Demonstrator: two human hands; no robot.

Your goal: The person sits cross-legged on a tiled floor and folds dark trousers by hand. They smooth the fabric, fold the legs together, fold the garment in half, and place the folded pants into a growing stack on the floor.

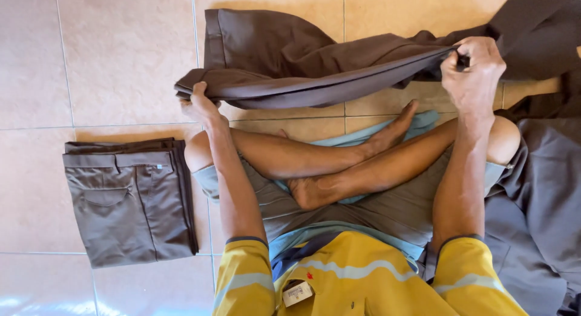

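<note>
Stretching across the upper frame, the brown trousers [290, 74] hang between the gripping left hand [200, 104] and right hand [472, 71].

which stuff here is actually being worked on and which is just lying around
In hand:
- brown trousers, stretched between the two hands
- left hand, gripping one end
- right hand, pinching the other end

Lying about:
- folded brown trousers on the tiled floor
- grey garment beside the right knee

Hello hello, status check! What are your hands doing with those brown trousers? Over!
Left hand and right hand both gripping brown trousers, stretched over tile floor. Folded trousers stacked at left. Grey cloth at right. Nothing blocking.
</note>
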